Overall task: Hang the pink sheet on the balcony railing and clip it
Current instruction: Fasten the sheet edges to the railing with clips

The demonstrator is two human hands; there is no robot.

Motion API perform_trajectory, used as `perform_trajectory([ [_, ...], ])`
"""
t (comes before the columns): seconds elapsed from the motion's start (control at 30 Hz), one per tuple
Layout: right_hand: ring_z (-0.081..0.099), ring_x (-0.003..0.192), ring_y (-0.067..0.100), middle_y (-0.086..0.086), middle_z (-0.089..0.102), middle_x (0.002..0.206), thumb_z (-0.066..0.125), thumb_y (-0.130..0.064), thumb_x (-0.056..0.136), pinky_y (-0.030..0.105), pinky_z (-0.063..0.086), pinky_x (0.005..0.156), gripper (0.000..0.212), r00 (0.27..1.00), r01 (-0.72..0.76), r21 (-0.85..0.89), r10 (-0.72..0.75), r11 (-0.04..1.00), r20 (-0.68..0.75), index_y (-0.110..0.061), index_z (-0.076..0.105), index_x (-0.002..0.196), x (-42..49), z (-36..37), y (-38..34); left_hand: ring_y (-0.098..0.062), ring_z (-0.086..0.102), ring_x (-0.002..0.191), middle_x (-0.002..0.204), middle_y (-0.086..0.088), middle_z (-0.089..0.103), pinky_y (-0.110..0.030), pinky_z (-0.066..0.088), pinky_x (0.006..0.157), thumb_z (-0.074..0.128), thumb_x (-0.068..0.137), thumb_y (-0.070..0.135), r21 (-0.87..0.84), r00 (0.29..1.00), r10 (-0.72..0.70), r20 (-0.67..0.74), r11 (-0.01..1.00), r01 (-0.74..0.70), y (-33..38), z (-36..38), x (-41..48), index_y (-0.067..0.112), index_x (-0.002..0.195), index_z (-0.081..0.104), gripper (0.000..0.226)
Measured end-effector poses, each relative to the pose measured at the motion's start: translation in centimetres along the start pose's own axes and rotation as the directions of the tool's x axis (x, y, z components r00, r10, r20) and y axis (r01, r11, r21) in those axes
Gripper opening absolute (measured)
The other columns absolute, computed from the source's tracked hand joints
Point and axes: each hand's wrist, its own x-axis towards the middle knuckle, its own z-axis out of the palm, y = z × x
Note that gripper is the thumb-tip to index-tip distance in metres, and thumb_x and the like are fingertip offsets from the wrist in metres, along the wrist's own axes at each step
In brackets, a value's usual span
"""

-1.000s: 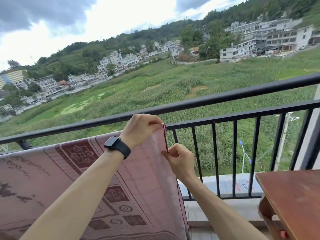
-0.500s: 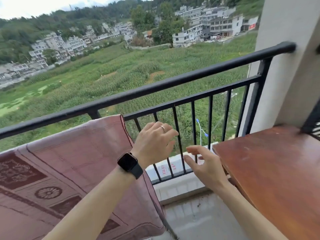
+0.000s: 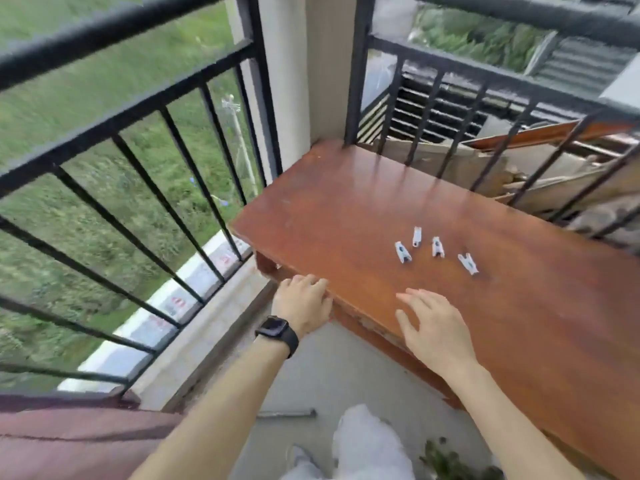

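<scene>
Pink sheet (image 3: 69, 441) now drapes the railing (image 3: 104, 34) at lower left; I have released it. Left hand (image 3: 301, 303) rests on the tabletop (image 3: 346, 209) edge, right hand (image 3: 433, 327) reaches toward four clips (image 3: 437, 247); both grips wide, empty. Clipping remains.

Four clips (image 3: 438, 247) are lying close together on the table (image 3: 346, 202). The right hand (image 3: 436, 329) is hovering above its near edge, fingers spread, short of them. The left hand (image 3: 301, 301) is touching that edge. The sheet (image 3: 69, 441) is hanging over the railing (image 3: 104, 32), lower left.
</scene>
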Motion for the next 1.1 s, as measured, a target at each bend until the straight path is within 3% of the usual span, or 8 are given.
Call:
perform_trajectory([
  [0.13,0.040,0.140,0.013,-0.012,0.051,0.147,0.046,-0.046,0.100,0.033,0.033,0.114,0.040,0.975,-0.193,0.042,0.187,0.980,0.121,-0.034,0.056,0.137,-0.8,1.9,3.6,-0.028,0.060,0.108,0.116,-0.001,0.066,-0.039,0.046,0.088,0.045,0.090,0.040,0.014,0.991,0.055,0.126,0.998,-0.058,2.6,3.3,3.2,0.026,0.119,0.063,0.037],
  [0.3,0.039,0.140,0.012,-0.012,0.049,0.148,0.046,-0.046,0.100,0.035,0.035,0.114,0.040,0.926,-0.317,0.094,0.286,0.944,0.246,-0.035,0.053,0.138,2.6,4.1,8.1,-0.029,0.057,0.111,0.121,-0.003,0.062,-0.041,0.044,0.090,0.045,0.090,0.039,0.006,0.956,0.084,0.282,0.996,-0.090,5.3,6.6,9.1,0.024,0.122,0.060,0.038],
  [0.5,0.042,0.136,0.015,-0.009,0.053,0.144,0.047,-0.040,0.100,0.034,0.037,0.111,0.040,0.922,-0.298,0.085,0.264,0.951,0.282,-0.030,0.055,0.138,12.8,5.9,13.7,-0.030,0.056,0.115,0.129,-0.003,0.057,-0.041,0.044,0.092,0.044,0.094,0.045,-0.069,0.932,0.006,0.363,0.997,0.021,9.7,10.1,18.5,0.028,0.133,0.050,0.044],
  [0.7,0.054,0.113,0.027,-0.003,0.065,0.124,0.049,-0.035,0.098,0.041,0.047,0.088,0.037,0.942,-0.229,0.011,0.219,0.973,0.254,-0.030,0.057,0.133,25.9,7.7,17.7,-0.030,0.059,0.107,0.120,-0.003,0.057,-0.039,0.045,0.075,0.045,0.091,0.053,-0.198,0.899,-0.189,0.395,0.938,0.284,14.0,13.1,28.5,0.030,0.134,0.037,0.049],
  [0.83,0.056,0.115,0.033,0.006,0.060,0.121,0.039,-0.038,0.102,0.040,0.047,0.092,0.039,0.874,-0.265,0.015,0.234,0.964,0.426,-0.037,0.050,0.140,30.5,9.6,19.1,-0.034,0.062,0.099,0.113,-0.004,0.056,-0.037,0.042,0.070,0.052,0.089,0.055,-0.176,0.857,-0.221,0.466,0.926,0.334,15.6,14.9,31.7,0.032,0.127,0.037,0.048],
  [0.97,0.060,0.108,0.038,0.010,0.061,0.111,0.041,-0.035,0.102,0.039,0.047,0.090,0.028,0.837,-0.227,0.002,0.194,0.974,0.512,-0.030,0.062,0.120,32.0,10.9,20.1,-0.036,0.062,0.095,0.112,-0.008,0.056,-0.036,0.046,0.070,0.059,0.088,0.039,-0.150,0.824,-0.197,0.531,0.936,0.320,14.7,15.4,33.4,0.023,0.116,0.046,0.035],
  [1.1,0.061,0.104,0.036,0.008,0.060,0.105,0.053,-0.035,0.098,0.038,0.046,0.087,0.015,0.849,-0.248,0.062,0.186,0.967,0.495,-0.027,0.059,0.108,31.9,9.7,20.2,-0.033,0.061,0.089,0.109,-0.007,0.058,-0.035,0.051,0.072,0.051,0.088,0.022,-0.270,0.823,-0.196,0.534,0.882,0.385,12.5,14.7,33.4,0.030,0.113,0.052,0.026],
])
